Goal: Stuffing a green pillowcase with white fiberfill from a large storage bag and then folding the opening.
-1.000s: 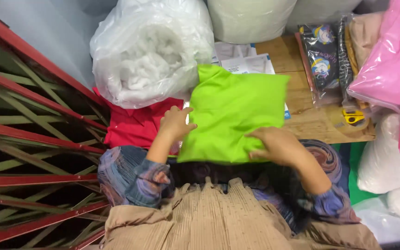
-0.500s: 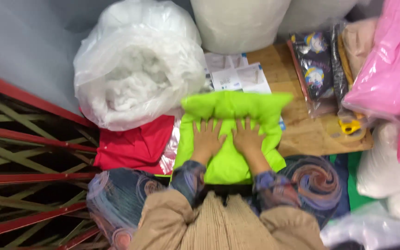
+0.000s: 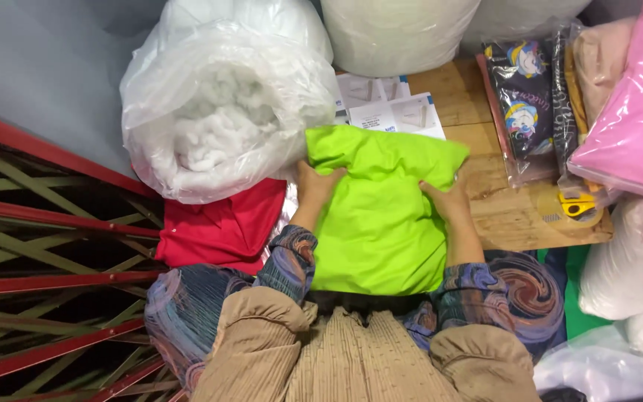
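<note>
A big clear plastic bag of white stuffing [image 3: 217, 119] is sitting at the upper left, and a folded red cloth [image 3: 221, 227] is lying just below it. Some white printed sheets [image 3: 385, 108] are resting on the wooden worktop [image 3: 515, 216] near its back edge. A yellow tape dispenser [image 3: 576, 207] is lying toward the right, with dark printed packets in clear wrap [image 3: 526, 104] above it. A pink plastic bag [image 3: 634, 112] is leaning in from the far right, and red metal bars [image 3: 46, 216] are running along the left.

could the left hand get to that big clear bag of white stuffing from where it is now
Probably yes. The left hand grips the green pillow edge right beside the bag of stuffing, nothing between them.
</note>
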